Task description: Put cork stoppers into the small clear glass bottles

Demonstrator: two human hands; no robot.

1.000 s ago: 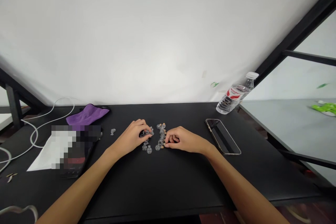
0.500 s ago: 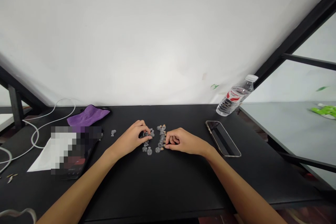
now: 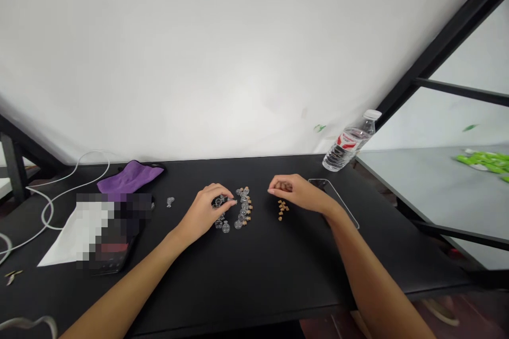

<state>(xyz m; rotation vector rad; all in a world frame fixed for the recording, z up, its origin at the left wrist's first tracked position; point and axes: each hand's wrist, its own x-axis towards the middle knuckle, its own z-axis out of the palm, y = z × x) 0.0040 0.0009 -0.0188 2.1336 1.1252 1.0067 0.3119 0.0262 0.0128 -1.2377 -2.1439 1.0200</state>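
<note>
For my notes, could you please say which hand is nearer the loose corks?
Right: the right hand is close by the loose corks; the left hand is well left of them.

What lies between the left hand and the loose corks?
The head view shows corked bottles, then bare black table, between the left hand and loose corks.

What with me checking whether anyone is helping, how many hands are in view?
2: the left hand, at the small glass bottles, and the right hand, by the loose corks. No other hand shows.
</note>
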